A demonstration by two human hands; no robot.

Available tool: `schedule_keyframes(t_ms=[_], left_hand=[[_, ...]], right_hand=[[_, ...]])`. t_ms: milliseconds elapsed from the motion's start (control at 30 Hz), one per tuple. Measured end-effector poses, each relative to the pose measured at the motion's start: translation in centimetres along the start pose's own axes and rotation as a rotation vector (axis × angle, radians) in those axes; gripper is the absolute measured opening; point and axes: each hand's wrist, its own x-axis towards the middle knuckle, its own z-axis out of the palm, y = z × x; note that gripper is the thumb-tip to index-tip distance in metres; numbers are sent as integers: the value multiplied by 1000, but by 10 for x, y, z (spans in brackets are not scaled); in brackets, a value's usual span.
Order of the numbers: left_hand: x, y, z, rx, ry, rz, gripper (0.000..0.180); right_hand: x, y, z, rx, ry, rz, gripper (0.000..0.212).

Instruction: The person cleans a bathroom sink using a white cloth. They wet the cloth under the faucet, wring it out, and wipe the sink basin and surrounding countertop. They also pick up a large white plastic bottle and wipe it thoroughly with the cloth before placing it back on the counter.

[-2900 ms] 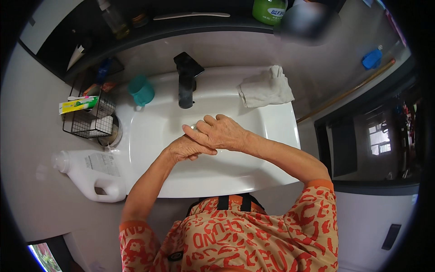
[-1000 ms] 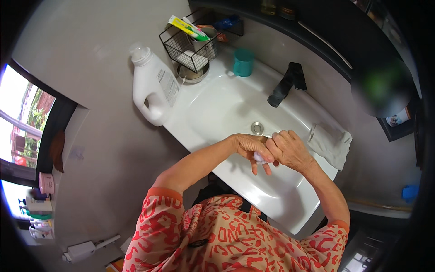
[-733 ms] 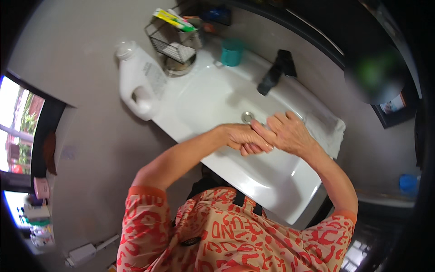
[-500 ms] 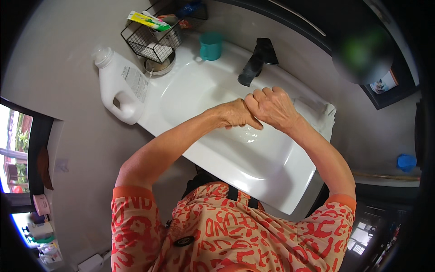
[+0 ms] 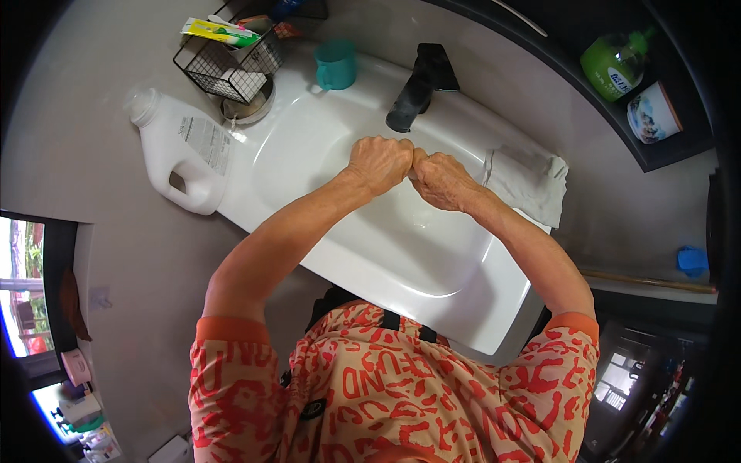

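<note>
Black faucet (image 5: 419, 86) near, our left hand (image 5: 380, 164) and right hand (image 5: 445, 182) curl together, grip's contents hidden; careless lifting could bump knuckles.

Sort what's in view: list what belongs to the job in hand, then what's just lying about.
In the job:
- left hand and right hand, curled together; anything between them is hidden
- sink beneath them
- black faucet, probably, being so near

Lying about:
- teal mug
- wire basket
- white jug
- pale cloth
- green pump bottle
</note>
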Motion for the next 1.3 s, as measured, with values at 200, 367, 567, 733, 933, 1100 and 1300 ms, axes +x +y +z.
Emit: schedule_keyframes(t_ms=[200, 367, 567, 733, 933, 1100, 1300], left_hand=[[6, -6, 15, 47, 43, 131, 14], [10, -7, 27, 93, 126, 200, 14], [6, -10, 45, 29, 221, 197, 16], [-14, -10, 54, -66, 62, 26, 21], [-58, -18, 65, -862, -247, -169, 50], [-73, -20, 42, -1896, -505, -538, 35], [-78, 2, 46, -2188, -97, -810, 26]], right_hand=[[-1, 14, 14, 390, -80, 76, 16], [-2, 24, 28, 614, -52, 100, 18], [-3, 23, 41, 1168, -186, 318, 17], [-9, 14, 56, 1102, -78, 258, 34], [-16, 20, 74, 1317, 16, 292, 29], [-27, 15, 94, 1467, 386, 201, 15], [-40, -13, 105, 1325, 637, 79, 12]])
